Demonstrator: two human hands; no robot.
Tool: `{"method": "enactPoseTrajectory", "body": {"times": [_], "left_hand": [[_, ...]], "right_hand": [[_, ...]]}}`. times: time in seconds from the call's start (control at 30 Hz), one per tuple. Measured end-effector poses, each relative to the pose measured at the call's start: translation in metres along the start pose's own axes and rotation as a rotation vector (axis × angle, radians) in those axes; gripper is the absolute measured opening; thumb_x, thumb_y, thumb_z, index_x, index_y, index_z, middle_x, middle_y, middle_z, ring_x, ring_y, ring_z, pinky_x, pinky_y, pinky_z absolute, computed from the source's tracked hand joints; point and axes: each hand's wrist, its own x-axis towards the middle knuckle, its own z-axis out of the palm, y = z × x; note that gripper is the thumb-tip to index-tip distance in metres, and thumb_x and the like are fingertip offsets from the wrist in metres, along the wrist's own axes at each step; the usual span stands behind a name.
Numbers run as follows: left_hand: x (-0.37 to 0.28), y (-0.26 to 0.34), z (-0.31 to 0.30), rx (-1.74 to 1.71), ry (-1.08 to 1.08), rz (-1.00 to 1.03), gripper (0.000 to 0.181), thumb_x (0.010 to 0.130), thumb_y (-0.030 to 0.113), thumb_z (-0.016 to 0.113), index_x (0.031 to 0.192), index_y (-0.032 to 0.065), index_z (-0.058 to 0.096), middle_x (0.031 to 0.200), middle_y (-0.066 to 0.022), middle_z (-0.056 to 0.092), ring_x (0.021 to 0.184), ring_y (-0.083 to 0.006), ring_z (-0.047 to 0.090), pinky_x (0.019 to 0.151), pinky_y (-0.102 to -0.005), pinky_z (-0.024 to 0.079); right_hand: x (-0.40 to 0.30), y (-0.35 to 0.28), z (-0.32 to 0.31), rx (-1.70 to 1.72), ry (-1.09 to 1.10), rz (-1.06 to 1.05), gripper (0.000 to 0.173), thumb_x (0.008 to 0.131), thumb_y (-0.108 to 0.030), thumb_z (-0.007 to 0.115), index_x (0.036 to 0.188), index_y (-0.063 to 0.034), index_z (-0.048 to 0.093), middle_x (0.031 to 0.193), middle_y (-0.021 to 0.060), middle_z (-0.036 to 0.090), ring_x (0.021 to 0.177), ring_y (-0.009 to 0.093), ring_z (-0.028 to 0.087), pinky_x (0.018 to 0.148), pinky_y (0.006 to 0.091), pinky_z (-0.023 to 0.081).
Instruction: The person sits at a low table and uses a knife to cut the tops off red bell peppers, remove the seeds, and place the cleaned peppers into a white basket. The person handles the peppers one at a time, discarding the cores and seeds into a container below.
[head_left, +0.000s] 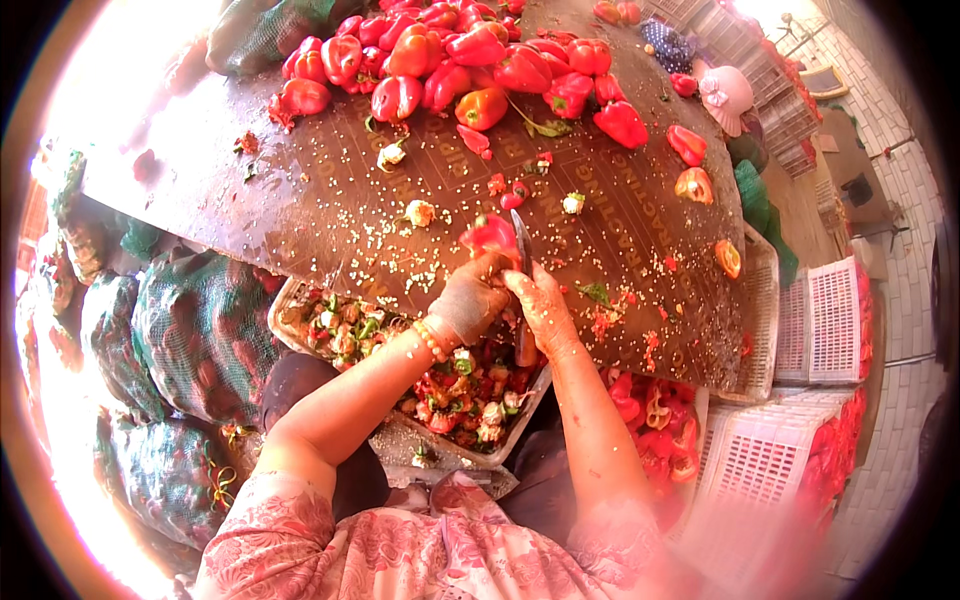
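Note:
My left hand (474, 296), with a grey covering over its palm and a beaded bracelet at the wrist, grips a red bell pepper (491, 234) above the near edge of a brown board table (337, 187). My right hand (541, 300) holds a knife (523, 240) with a curved blade pointing away from me and a wooden handle below. The hands touch or nearly touch. Around them the board carries scattered seeds, red scraps and cut pepper cores (420, 213). At the back lies a heap of whole red peppers (450, 56). A halved pepper (727, 259) rests near the right edge.
Below the board's near edge, a crate (517, 442) holds cores and stems. Filled green mesh sacks (202, 337) stand at left. White plastic crates (757, 457) with red peppers are at right, beside cut peppers (656, 420). A person in a pink hat (726, 90) is at upper right.

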Motion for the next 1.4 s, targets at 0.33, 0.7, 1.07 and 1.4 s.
{"method": "enactPoseTrajectory", "body": {"times": [0.33, 0.7, 1.07, 1.4], "left_hand": [[-0.005, 0.066, -0.036, 0.571, -0.076, 0.011, 0.025, 0.082, 0.005, 0.06, 0.107, 0.009, 0.063, 0.093, -0.0066, 0.065, 0.076, -0.017, 0.063, 0.067, -0.0284, 0.051], [0.006, 0.074, -0.068, 1.822, -0.048, 0.051, 0.032, 0.085, 0.024, 0.057, 0.116, 0.0155, 0.059, 0.135, -0.0088, 0.048, 0.137, -0.0336, 0.03, 0.114, -0.054, 0.017], [-0.001, 0.093, -0.087, 1.585, -0.047, 0.086, 0.036, 0.08, 0.027, 0.063, 0.113, 0.0152, 0.061, 0.126, -0.0102, 0.053, 0.126, -0.0275, 0.046, 0.106, -0.0494, 0.033], [0.009, 0.068, -0.076, 0.887, 0.29, 0.377, 0.046, 0.075, 0.002, 0.068, 0.118, 0.0077, 0.056, 0.119, -0.0169, 0.053, 0.103, -0.0325, 0.059, 0.085, -0.0362, 0.051]], "right_hand": [[-0.007, -0.041, -0.102, 0.073, 0.341, 0.075, 0.036, 0.082, -0.018, 0.064, 0.115, -0.006, 0.058, 0.077, 0.0018, 0.064, 0.059, 0.009, 0.057, 0.046, 0.0212, 0.043], [0.127, -0.074, -0.042, -0.764, 0.335, -0.3, 0.049, 0.079, -0.028, 0.068, 0.121, -0.0046, 0.06, 0.105, 0.0227, 0.064, 0.097, 0.027, 0.064, 0.086, 0.0348, 0.049], [0.273, -0.062, 0.033, -1.097, 0.092, -0.392, 0.04, 0.073, -0.019, 0.063, 0.111, -0.0074, 0.06, 0.095, 0.0181, 0.067, 0.088, 0.032, 0.065, 0.081, 0.0394, 0.051], [0.095, -0.041, 0.026, -0.116, -0.123, 0.104, 0.032, 0.078, 0.0, 0.051, 0.11, -0.0058, 0.056, 0.071, 0.0015, 0.055, 0.047, 0.008, 0.048, 0.042, 0.0228, 0.043]]}}
